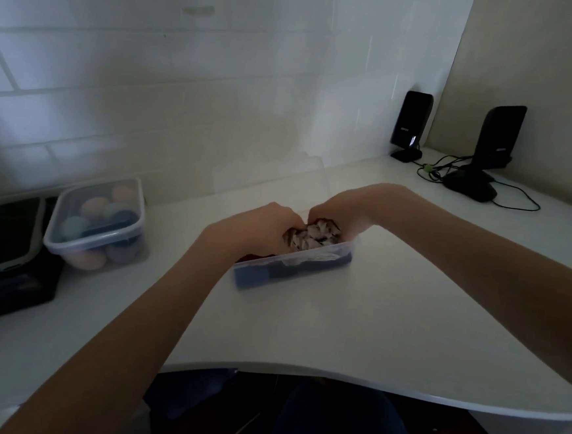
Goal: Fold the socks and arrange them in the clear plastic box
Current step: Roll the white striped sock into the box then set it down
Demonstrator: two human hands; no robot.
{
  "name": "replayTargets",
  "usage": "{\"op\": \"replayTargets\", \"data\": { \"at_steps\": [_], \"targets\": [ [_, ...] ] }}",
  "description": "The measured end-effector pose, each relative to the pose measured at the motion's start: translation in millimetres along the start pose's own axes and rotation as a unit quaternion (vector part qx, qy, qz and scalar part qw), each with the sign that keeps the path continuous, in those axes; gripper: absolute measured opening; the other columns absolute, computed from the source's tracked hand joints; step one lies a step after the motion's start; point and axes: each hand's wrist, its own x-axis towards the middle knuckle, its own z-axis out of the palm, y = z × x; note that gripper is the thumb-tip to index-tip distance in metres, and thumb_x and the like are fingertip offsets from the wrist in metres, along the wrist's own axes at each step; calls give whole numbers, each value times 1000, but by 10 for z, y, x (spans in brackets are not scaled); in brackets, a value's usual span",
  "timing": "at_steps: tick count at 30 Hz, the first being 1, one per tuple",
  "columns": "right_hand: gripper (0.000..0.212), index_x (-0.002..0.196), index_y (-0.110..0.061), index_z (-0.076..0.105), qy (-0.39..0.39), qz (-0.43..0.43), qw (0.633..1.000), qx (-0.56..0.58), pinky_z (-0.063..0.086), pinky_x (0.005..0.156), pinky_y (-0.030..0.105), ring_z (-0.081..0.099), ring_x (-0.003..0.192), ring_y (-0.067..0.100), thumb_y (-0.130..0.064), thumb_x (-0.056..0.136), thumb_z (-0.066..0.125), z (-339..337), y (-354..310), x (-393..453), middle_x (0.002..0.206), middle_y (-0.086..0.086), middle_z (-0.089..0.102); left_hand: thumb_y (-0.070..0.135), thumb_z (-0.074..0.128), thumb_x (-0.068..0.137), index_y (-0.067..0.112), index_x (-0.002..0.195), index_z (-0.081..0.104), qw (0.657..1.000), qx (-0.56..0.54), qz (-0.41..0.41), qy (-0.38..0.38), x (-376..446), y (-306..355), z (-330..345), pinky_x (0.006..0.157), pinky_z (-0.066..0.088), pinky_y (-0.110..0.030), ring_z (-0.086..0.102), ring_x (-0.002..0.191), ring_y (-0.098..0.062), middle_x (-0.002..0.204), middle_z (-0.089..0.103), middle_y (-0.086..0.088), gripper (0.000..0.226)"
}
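A clear plastic box (294,272) sits in the middle of the white desk. Dark blue socks lie inside it, with something white and a bit of red near its left end. A white and brown patterned sock (312,236) sits at the top of the box, between my two hands. My left hand (263,227) grips it from the left, fingers curled down into the box. My right hand (341,214) grips it from the right, fingers also tucked in. Most of the box's far side is hidden behind my hands.
A second clear lidded box (97,221) with pastel round things stands at the left, beside a dark tablet-like device (2,234) on a black case. Two black speakers (410,124) (488,150) with cables stand at the back right. The desk's curved front edge (333,380) runs below.
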Motion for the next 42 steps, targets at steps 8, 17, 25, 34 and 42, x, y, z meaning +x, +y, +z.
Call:
{"op": "replayTargets", "data": {
  "at_steps": [8,17,25,34,42],
  "targets": [
    [66,130,-20,40,-36,-10,999,33,39,82,29,50,95,19,-34,74,73,-7,12,156,109,-1,53,47,78,64,19,124,43,998,-5,-47,-34,113,-40,58,82,44,-32,51,97,-20,121,57,-6,75],
    [55,127,-24,48,99,-41,954,280,45,94,30,55,112,19,-17,78,72,176,254,-35,122,0,59,24,76,73,25,130,46,978,-203,-13,46,-207,-195,34,102,40,-28,51,122,-15,136,54,1,64],
    [32,115,-13,54,346,63,687,636,46,90,35,56,102,17,-37,97,41,609,197,-18,116,1,60,37,43,95,20,142,33,752,-484,-221,388,-535,-311,353,113,19,-26,31,139,-16,151,33,2,51],
    [66,133,-25,48,262,31,441,858,45,102,47,60,115,27,-69,86,32,736,-32,330,129,5,60,52,26,95,22,106,56,593,-659,-218,408,-183,-210,517,91,49,-41,61,91,-18,104,62,-2,44],
    [64,69,-15,58,240,14,361,901,48,67,30,60,73,26,-68,88,27,822,63,240,80,10,61,54,27,94,19,59,58,551,-676,-232,431,-217,-296,597,72,48,-36,58,75,-22,71,60,-2,58]
  ]
}}
